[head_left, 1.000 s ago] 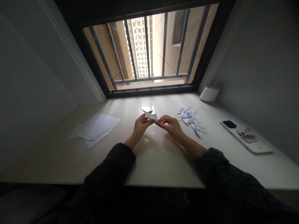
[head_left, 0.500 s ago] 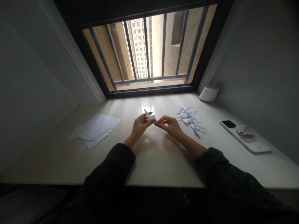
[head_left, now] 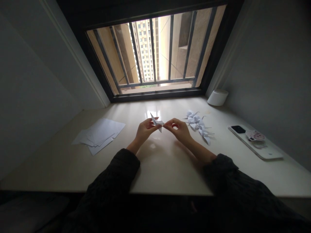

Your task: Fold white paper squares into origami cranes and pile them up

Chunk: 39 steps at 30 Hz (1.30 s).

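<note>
A small folded white paper piece (head_left: 156,122) is held in the air above the pale table (head_left: 165,168), between both hands. My left hand (head_left: 144,130) pinches its left side with thumb and fingers closed. My right hand (head_left: 178,128) pinches its right tip, fingers curled. Both forearms in dark sleeves reach in from the near edge.
A loose stack of white paper sheets (head_left: 99,134) lies at the left. Several finished folded paper cranes (head_left: 198,124) lie to the right of my hands. A white phone (head_left: 255,140) rests at far right, a white round container (head_left: 218,97) by the barred window (head_left: 155,55).
The paper piece has been folded narrower and turned between the fingers; my right hand shifted slightly up and right. Arms otherwise stay in place.
</note>
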### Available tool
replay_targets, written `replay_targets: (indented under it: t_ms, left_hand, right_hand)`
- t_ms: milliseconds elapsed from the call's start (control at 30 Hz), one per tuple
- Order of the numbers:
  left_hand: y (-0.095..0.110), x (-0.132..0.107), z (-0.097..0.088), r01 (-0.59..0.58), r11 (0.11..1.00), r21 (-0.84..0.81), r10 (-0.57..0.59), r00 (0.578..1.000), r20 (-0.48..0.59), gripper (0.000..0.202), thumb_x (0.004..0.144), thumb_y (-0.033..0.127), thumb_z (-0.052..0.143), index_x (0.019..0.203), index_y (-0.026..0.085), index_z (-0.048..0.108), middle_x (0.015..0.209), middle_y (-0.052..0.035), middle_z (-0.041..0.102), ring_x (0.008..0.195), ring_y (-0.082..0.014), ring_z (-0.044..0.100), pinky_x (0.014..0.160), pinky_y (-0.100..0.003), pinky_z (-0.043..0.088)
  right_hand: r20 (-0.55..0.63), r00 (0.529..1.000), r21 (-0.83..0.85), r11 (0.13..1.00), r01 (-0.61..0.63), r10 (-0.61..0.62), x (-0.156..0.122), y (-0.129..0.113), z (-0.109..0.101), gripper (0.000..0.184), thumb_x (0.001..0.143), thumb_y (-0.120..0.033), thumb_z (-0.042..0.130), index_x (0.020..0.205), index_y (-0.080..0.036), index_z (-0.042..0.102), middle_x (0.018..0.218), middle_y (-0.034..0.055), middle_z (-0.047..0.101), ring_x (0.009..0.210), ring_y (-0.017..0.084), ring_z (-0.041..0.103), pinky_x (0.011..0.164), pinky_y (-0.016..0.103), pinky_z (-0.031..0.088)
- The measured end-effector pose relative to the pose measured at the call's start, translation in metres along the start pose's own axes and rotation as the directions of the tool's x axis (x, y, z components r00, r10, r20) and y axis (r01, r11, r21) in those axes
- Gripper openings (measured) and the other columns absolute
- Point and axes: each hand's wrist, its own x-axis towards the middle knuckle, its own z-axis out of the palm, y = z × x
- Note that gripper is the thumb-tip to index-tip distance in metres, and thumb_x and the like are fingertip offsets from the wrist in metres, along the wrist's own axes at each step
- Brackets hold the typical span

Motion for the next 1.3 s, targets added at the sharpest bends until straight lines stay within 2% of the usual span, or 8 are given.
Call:
replay_targets:
  t_ms: [67, 133, 267, 467, 633, 833, 967, 1300]
  left_hand:
    - [-0.001, 0.001, 0.000, 0.015, 1.000, 0.002, -0.015, 1.000, 0.022, 0.050, 0.067, 0.034, 0.076, 0.111, 0.014, 0.063, 0.095, -0.0103, 0.070, 0.085, -0.0207, 0.067, 0.082, -0.036, 0.051]
    - [-0.002, 0.002, 0.000, 0.033, 0.999, -0.006, -0.032, 0.998, 0.045, 0.049, 0.067, 0.033, 0.076, 0.110, 0.014, 0.063, 0.093, -0.0094, 0.070, 0.085, -0.0199, 0.066, 0.082, -0.036, 0.050]
    - [-0.001, 0.000, 0.004, 0.072, 0.997, -0.022, -0.070, 0.993, 0.095, 0.048, 0.067, 0.033, 0.076, 0.109, 0.014, 0.064, 0.093, -0.0091, 0.071, 0.083, -0.0193, 0.066, 0.081, -0.035, 0.050]
    - [0.001, -0.007, 0.013, 0.131, 0.988, -0.086, -0.107, 0.965, 0.241, 0.049, 0.064, 0.028, 0.079, 0.109, 0.011, 0.064, 0.093, -0.0099, 0.070, 0.086, -0.0204, 0.066, 0.084, -0.038, 0.049]
    - [0.003, -0.009, 0.018, 0.144, 0.985, -0.099, -0.111, 0.954, 0.277, 0.041, 0.066, 0.027, 0.078, 0.101, 0.010, 0.066, 0.094, -0.0100, 0.070, 0.087, -0.0206, 0.066, 0.084, -0.038, 0.049]
    - [0.001, -0.007, 0.016, 0.123, 0.988, -0.093, -0.091, 0.952, 0.293, 0.038, 0.067, 0.028, 0.076, 0.099, 0.011, 0.065, 0.092, -0.0092, 0.069, 0.084, -0.0191, 0.065, 0.081, -0.036, 0.049]
    - [0.000, -0.003, 0.009, 0.110, 0.992, -0.058, -0.090, 0.957, 0.277, 0.039, 0.067, 0.027, 0.077, 0.101, 0.011, 0.065, 0.093, -0.0090, 0.068, 0.082, -0.0174, 0.064, 0.080, -0.035, 0.049]
    - [0.011, 0.003, -0.009, 0.092, 0.996, -0.010, -0.087, 0.963, 0.257, 0.040, 0.064, 0.028, 0.078, 0.099, 0.011, 0.066, 0.090, -0.0082, 0.068, 0.079, -0.0161, 0.062, 0.075, -0.032, 0.049]
  right_hand:
    - [-0.055, 0.980, -0.187, 0.966, 0.176, -0.190, -0.001, -0.005, -0.003, 0.013, 0.079, -0.035, 0.064, 0.077, -0.022, 0.067, 0.075, 0.0037, 0.063, 0.074, 0.018, 0.057, 0.067, 0.034, 0.048]
    - [-0.048, 0.932, -0.340, 0.883, 0.323, -0.360, -0.003, -0.009, -0.005, 0.006, 0.080, -0.028, 0.062, 0.080, -0.022, 0.065, 0.082, 0.0054, 0.061, 0.081, 0.021, 0.056, 0.074, 0.037, 0.047]
    - [0.014, 0.868, -0.452, 0.772, 0.448, -0.496, -0.005, -0.011, -0.008, 0.011, 0.078, -0.022, 0.061, 0.089, -0.022, 0.059, 0.092, 0.0076, 0.059, 0.090, 0.023, 0.054, 0.078, 0.040, 0.046]
    - [0.089, 0.842, -0.518, 0.697, 0.495, -0.532, -0.004, -0.005, -0.008, 0.028, 0.073, -0.021, 0.061, 0.100, -0.020, 0.059, 0.094, 0.0081, 0.059, 0.089, 0.024, 0.054, 0.077, 0.039, 0.046]
    - [0.147, 0.830, -0.558, 0.647, 0.519, -0.538, -0.006, -0.003, -0.009, 0.022, 0.074, -0.020, 0.060, 0.095, -0.022, 0.067, 0.086, 0.0057, 0.062, 0.082, 0.022, 0.054, 0.073, 0.036, 0.044]
    - [0.131, 0.852, -0.519, 0.697, 0.495, -0.507, -0.007, -0.002, -0.009, 0.025, 0.075, -0.014, 0.059, 0.095, -0.024, 0.071, 0.081, 0.0032, 0.065, 0.077, 0.020, 0.055, 0.068, 0.033, 0.045]
    - [0.100, 0.868, -0.484, 0.739, 0.469, -0.486, -0.004, -0.002, -0.011, 0.017, 0.079, -0.018, 0.061, 0.090, -0.025, 0.072, 0.079, 0.0024, 0.068, 0.074, 0.019, 0.057, 0.064, 0.032, 0.046]
    - [0.065, 0.849, -0.389, 0.771, 0.505, -0.524, 0.002, -0.001, -0.014, 0.019, 0.081, -0.019, 0.063, 0.096, -0.027, 0.071, 0.086, 0.0019, 0.072, 0.076, 0.019, 0.061, 0.066, 0.034, 0.050]
